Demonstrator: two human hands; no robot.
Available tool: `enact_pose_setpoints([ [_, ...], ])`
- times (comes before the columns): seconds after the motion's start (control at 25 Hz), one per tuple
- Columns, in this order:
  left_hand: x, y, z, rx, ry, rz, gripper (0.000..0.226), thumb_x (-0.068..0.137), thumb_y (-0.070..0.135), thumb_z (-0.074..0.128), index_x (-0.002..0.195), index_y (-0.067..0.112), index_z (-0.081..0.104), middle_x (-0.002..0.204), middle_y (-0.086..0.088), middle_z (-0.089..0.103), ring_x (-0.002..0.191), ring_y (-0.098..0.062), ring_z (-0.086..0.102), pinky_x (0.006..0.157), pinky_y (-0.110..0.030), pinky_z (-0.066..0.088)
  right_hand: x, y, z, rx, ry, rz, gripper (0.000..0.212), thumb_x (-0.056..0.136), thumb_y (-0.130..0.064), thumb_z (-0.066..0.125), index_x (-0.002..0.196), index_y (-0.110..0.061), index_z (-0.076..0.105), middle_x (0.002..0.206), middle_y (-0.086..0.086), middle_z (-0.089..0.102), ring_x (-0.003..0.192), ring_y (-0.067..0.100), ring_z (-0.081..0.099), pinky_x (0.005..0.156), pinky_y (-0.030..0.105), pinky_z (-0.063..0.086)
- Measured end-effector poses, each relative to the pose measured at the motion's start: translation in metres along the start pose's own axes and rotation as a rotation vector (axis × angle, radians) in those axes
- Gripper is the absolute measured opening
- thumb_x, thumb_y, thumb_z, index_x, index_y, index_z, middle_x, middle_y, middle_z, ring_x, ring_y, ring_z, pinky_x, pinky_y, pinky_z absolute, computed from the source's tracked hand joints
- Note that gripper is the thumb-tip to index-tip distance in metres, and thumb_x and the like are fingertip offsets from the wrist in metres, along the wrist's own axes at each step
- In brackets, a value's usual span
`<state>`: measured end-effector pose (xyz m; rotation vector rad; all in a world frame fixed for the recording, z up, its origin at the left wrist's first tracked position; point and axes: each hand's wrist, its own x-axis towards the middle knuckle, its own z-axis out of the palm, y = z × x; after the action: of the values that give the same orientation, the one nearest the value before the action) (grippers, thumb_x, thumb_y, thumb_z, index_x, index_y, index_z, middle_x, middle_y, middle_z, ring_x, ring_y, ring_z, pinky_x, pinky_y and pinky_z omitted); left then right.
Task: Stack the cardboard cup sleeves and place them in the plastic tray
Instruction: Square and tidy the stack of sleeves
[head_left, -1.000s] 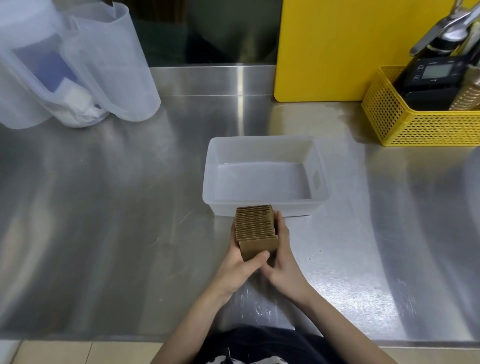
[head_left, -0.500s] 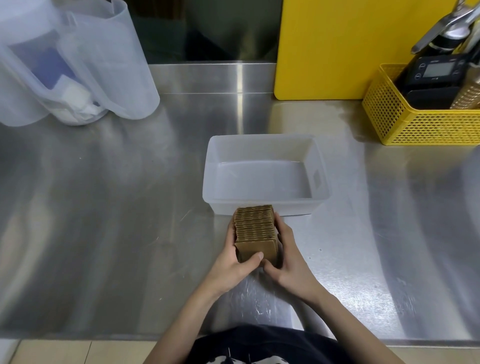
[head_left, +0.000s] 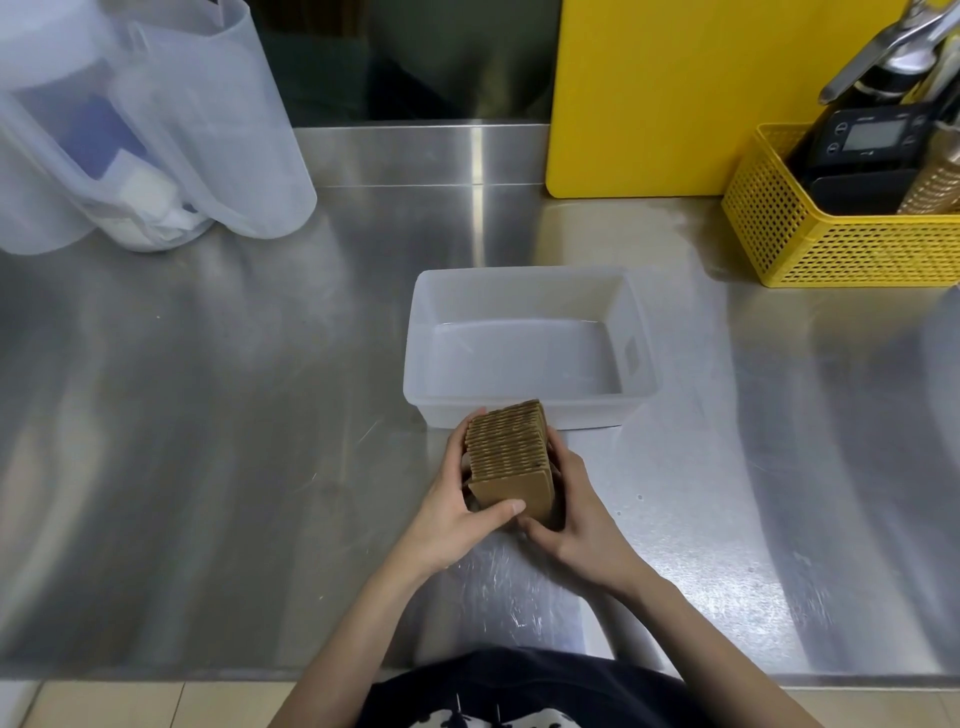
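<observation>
A stack of brown corrugated cardboard cup sleeves stands on edge between both hands, just in front of the near wall of a translucent white plastic tray. My left hand grips the stack's left side, thumb across the front sleeve. On the right side, my right hand presses in with its fingers along the stack. The tray holds nothing. The stack's far end touches or nearly touches the tray's near wall.
The steel counter carries large clear plastic jugs at the back left. A yellow board leans at the back, and a yellow perforated basket with a scale and tools sits at the back right.
The stack has turned slightly, its near end swinging a little to the right. Both hands have stayed clasped on it and shifted a bit toward the body.
</observation>
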<state>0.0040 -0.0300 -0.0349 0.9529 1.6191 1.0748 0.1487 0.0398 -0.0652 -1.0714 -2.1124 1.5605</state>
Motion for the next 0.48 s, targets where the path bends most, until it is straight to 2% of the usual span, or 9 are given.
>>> enact_pose_setpoints([
  [0.16, -0.001, 0.001, -0.001, -0.029, 0.009, -0.023, 0.077, 0.069, 0.006, 0.073, 0.123, 0.033, 0.025, 0.107, 0.019, 0.053, 0.087, 0.019, 0.055, 0.072, -0.001, 0.044, 0.002, 0.003, -0.006, 0.013, -0.009, -0.012, 0.087, 0.063, -0.031, 0.067, 0.135, -0.027, 0.02, 0.134, 0.006, 0.036, 0.128, 0.011, 0.039, 0.11, 0.04, 0.037],
  [0.2, -0.002, -0.001, -0.001, -0.058, 0.01, -0.037, 0.075, 0.069, 0.005, 0.073, 0.122, 0.033, 0.028, 0.105, 0.017, 0.055, 0.085, 0.018, 0.056, 0.072, -0.002, 0.045, 0.002, 0.001, -0.009, 0.005, -0.024, -0.011, 0.085, 0.061, -0.032, 0.067, 0.132, -0.03, 0.021, 0.132, 0.005, 0.035, 0.125, 0.008, 0.04, 0.108, 0.036, 0.038],
  [0.28, -0.005, -0.004, -0.001, -0.112, 0.0, -0.059, 0.071, 0.067, 0.006, 0.074, 0.113, 0.04, 0.033, 0.105, 0.011, 0.057, 0.086, 0.014, 0.059, 0.075, -0.007, 0.048, 0.002, -0.006, -0.015, -0.049, -0.058, -0.005, 0.081, 0.058, -0.036, 0.065, 0.124, -0.038, 0.019, 0.125, -0.001, 0.031, 0.117, -0.004, 0.039, 0.103, 0.019, 0.036],
  [0.36, -0.006, -0.007, 0.0, -0.134, -0.019, -0.081, 0.067, 0.06, 0.012, 0.074, 0.105, 0.044, 0.035, 0.105, 0.009, 0.058, 0.088, 0.01, 0.06, 0.077, -0.011, 0.05, 0.001, -0.01, -0.021, -0.112, -0.076, -0.015, 0.084, 0.052, -0.041, 0.059, 0.126, -0.034, 0.02, 0.118, -0.004, 0.028, 0.111, -0.001, 0.039, 0.098, 0.009, 0.032],
  [0.48, -0.007, -0.008, 0.002, -0.141, -0.035, -0.087, 0.066, 0.059, 0.013, 0.075, 0.103, 0.042, 0.035, 0.103, 0.007, 0.059, 0.085, 0.009, 0.062, 0.072, -0.011, 0.05, 0.001, -0.012, -0.027, -0.239, -0.072, -0.071, 0.093, 0.049, -0.044, 0.055, 0.133, -0.018, 0.023, 0.115, -0.001, 0.028, 0.111, 0.007, 0.034, 0.1, 0.014, 0.031],
])
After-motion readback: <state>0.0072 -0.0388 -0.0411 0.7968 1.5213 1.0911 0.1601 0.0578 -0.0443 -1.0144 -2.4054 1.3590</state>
